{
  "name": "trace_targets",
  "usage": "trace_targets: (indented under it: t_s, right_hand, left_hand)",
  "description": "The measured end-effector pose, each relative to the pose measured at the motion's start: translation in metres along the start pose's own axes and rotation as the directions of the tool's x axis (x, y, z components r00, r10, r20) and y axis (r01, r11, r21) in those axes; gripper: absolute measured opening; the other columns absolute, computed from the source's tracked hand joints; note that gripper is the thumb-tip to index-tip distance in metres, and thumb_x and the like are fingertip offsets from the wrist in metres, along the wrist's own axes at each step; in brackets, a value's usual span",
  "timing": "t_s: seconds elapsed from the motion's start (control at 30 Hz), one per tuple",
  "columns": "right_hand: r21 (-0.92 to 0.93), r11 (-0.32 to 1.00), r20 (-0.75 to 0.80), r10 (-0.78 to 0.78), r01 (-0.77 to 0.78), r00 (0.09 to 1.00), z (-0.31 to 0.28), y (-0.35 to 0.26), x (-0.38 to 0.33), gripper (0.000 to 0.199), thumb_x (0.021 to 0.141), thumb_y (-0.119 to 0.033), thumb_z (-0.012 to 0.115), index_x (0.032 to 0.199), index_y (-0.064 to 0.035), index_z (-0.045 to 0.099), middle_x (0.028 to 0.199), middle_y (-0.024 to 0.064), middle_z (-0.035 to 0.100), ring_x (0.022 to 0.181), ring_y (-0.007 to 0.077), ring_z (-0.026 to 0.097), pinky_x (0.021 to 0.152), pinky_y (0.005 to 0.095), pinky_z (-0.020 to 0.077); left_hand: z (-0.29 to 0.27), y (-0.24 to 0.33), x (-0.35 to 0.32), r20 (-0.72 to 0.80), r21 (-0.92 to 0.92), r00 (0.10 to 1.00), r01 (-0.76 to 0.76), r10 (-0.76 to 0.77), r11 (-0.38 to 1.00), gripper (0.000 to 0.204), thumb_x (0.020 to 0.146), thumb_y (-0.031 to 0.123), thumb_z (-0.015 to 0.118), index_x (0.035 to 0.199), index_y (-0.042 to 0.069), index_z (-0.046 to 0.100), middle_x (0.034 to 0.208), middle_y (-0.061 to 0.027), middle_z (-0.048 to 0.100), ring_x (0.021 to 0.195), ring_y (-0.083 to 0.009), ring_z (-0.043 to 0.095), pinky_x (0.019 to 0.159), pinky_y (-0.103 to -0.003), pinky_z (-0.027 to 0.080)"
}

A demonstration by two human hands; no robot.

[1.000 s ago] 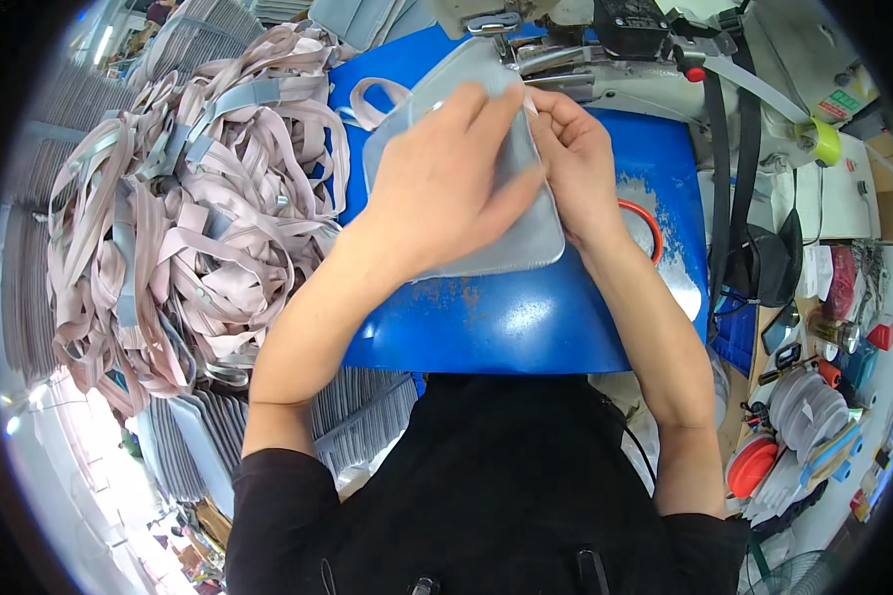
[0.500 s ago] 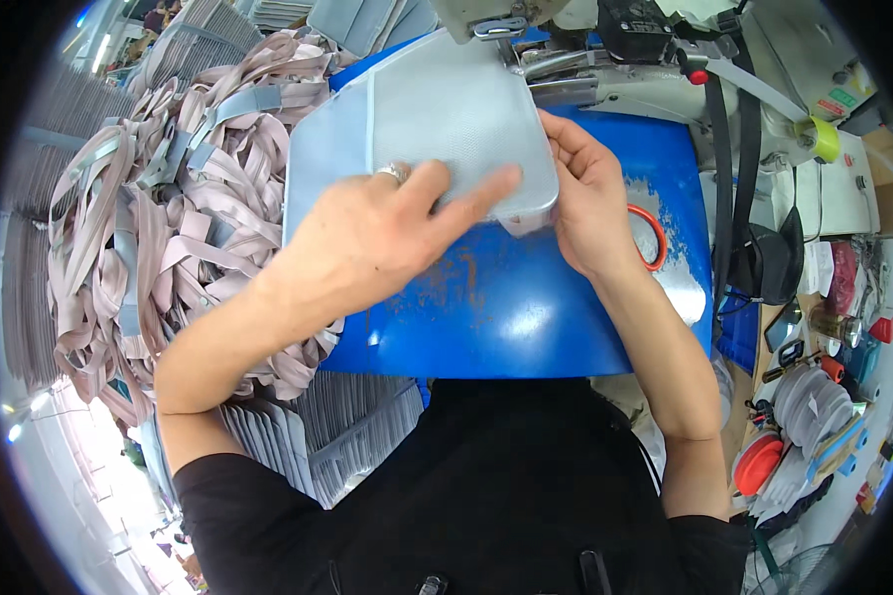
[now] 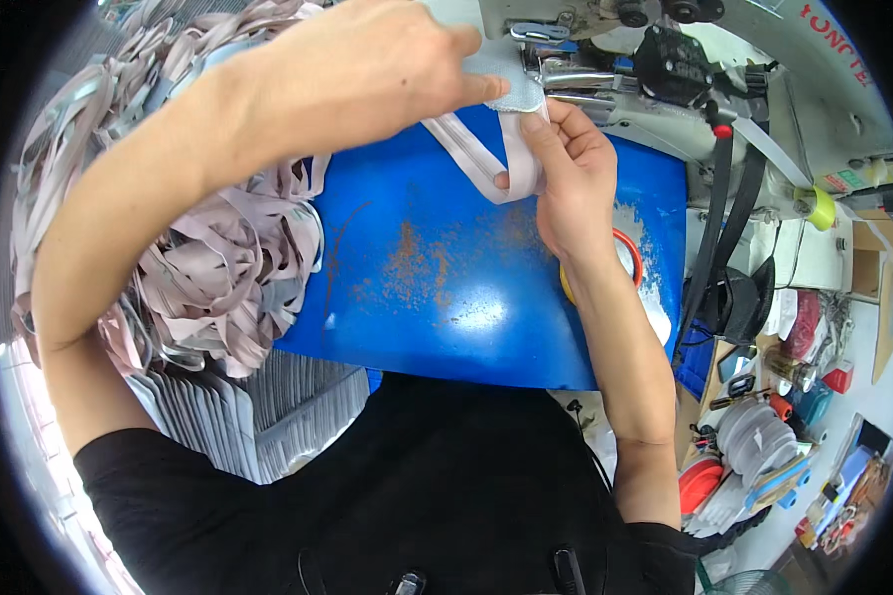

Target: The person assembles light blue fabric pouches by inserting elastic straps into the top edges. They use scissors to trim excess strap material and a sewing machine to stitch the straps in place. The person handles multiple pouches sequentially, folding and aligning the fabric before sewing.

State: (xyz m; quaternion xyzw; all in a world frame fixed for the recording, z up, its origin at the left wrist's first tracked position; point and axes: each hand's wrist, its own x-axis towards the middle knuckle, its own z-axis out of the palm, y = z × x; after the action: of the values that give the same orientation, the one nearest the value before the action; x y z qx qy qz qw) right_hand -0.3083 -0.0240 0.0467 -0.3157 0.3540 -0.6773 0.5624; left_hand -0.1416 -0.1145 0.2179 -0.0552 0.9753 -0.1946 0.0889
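A grey-blue mesh fabric panel (image 3: 516, 94) lies under the sewing machine's head (image 3: 541, 50), mostly hidden by my left hand (image 3: 397, 74). My left hand reaches across from the left, with its thumb stretched out over the panel and other fingers apart. To the right of the panel's near corner, my right hand (image 3: 577, 164) is closed, thumb against fingers, on a pale pinkish zipper tape (image 3: 521, 159). This tape hangs in a loop below the panel's edge, over the blue table (image 3: 417, 317). One fingertip shows through the loop.
A big heap of pinkish tapes (image 3: 218, 238) covers the table's left side. Stacked grey panels (image 3: 298, 416) stand below it. Red-handled scissors (image 3: 628, 253) lie beside my right wrist. Black belts (image 3: 739, 188) and a cluttered shelf (image 3: 754, 436) are to the right.
The panel has turned and moved farther in under the machine head, so only its corner shows. The tape loop has come into view. My left hand has moved away from me; my view has shifted.
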Motion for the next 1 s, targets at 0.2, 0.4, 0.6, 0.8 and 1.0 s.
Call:
trace_targets:
  t_s: [0.2, 0.4, 0.6, 0.8, 1.0]
  right_hand:
    - [-0.006, 1.0, 0.002, -0.03, 0.03, 1.0, 0.007, 0.003, 0.0, 0.022, 0.103, -0.011, 0.061, 0.119, 0.0055, 0.064, 0.096, 0.0102, 0.072, 0.072, 0.0107, 0.067, 0.058, 0.0304, 0.0624]
    - [-0.04, 0.998, -0.043, -0.052, 0.051, 0.998, 0.005, 0.006, 0.002, 0.021, 0.102, -0.01, 0.062, 0.116, 0.005, 0.064, 0.091, 0.0111, 0.073, 0.068, 0.0135, 0.069, 0.053, 0.0292, 0.0601]
    - [-0.039, 0.988, -0.034, -0.152, 0.151, 0.988, 0.003, 0.014, -0.001, 0.023, 0.101, -0.012, 0.066, 0.118, 0.0048, 0.065, 0.1, 0.0115, 0.075, 0.083, 0.0122, 0.07, 0.072, 0.0272, 0.0581]
    - [-0.035, 0.996, -0.025, -0.081, 0.08, 0.996, 0.005, 0.002, -0.011, 0.026, 0.103, -0.008, 0.063, 0.125, 0.005, 0.064, 0.11, 0.0127, 0.075, 0.093, 0.0117, 0.07, 0.079, 0.0258, 0.056]
    - [0.031, 0.999, 0.018, 0.027, -0.028, 0.999, 0.0, -0.002, -0.028, 0.031, 0.107, -0.014, 0.059, 0.132, 0.0025, 0.063, 0.117, 0.0072, 0.073, 0.099, 0.0086, 0.069, 0.086, 0.0243, 0.0556]
  left_hand:
    - [-0.015, 0.007, 0.0, 0.036, -0.072, 0.999, -0.002, 0.004, 0.997, 0.037, 0.087, 0.012, 0.062, 0.119, -0.005, 0.069, 0.086, -0.0211, 0.065, 0.065, -0.0328, 0.071, 0.055, -0.043, 0.057]
    - [-0.015, 0.036, 0.017, 0.148, -0.016, 0.985, 0.093, -0.09, 0.996, 0.03, 0.085, 0.012, 0.063, 0.109, -0.005, 0.071, 0.079, -0.0196, 0.066, 0.066, -0.0352, 0.071, 0.056, -0.044, 0.056]
    - [0.019, 0.078, 0.04, -0.152, -0.195, 0.915, 0.342, -0.373, 0.919, 0.029, 0.075, 0.01, 0.069, 0.099, -0.005, 0.069, 0.086, -0.0188, 0.071, 0.072, -0.0343, 0.073, 0.064, -0.039, 0.058]
    - [0.035, 0.103, 0.042, -0.175, -0.619, 0.643, 0.517, -0.746, 0.591, 0.04, 0.081, 0.022, 0.074, 0.115, 0.0, 0.069, 0.1, -0.0264, 0.07, 0.09, -0.036, 0.072, 0.08, -0.042, 0.057]
    - [0.053, 0.192, -0.035, -0.278, -0.529, 0.792, 0.346, -0.544, 0.775, 0.069, 0.08, 0.022, 0.077, 0.146, 0.017, 0.058, 0.111, -0.0125, 0.06, 0.095, -0.0311, 0.065, 0.071, -0.044, 0.055]
